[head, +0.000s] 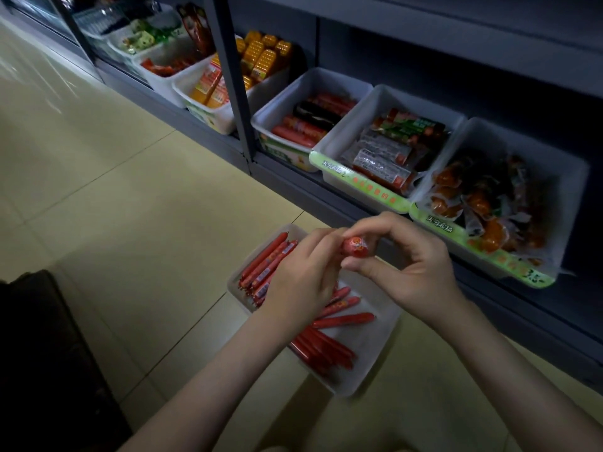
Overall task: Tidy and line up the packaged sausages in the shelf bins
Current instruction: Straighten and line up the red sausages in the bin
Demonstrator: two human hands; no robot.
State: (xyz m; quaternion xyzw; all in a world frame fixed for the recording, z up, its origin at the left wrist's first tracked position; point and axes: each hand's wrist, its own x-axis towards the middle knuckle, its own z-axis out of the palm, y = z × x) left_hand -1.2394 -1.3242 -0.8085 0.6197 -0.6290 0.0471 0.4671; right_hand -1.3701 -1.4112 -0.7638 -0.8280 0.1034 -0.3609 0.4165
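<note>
**While you pinch one sausage, the rest lie in the floor bin**

As you hold it above the floor bin (375, 342), the single red sausage (355, 246) points its rounded end up at the camera, so its length is hidden. Your right hand (414, 265) pinches it, forefinger curled over the top and thumb pressed in beneath; the other fingers curl loosely behind. Your left hand (300, 275) comes in from the opposite side, its fingertips curled onto the same sausage, close beside your right thumb. Both hands hover over the far half of the floor bin, clear of what lies in it.

Inside the floor bin, a bundle of long red sausages (267, 264) lies along the left wall. A second pile (323, 349) lies at the near end, and a few loose ones (342, 319) lie crosswise between them, partly under your left hand.

Beyond the floor bin, up and to its right, a row of white shelf bins (375, 102) on the dark shelf (424, 44) holds other packaged sausages and snacks.
</note>
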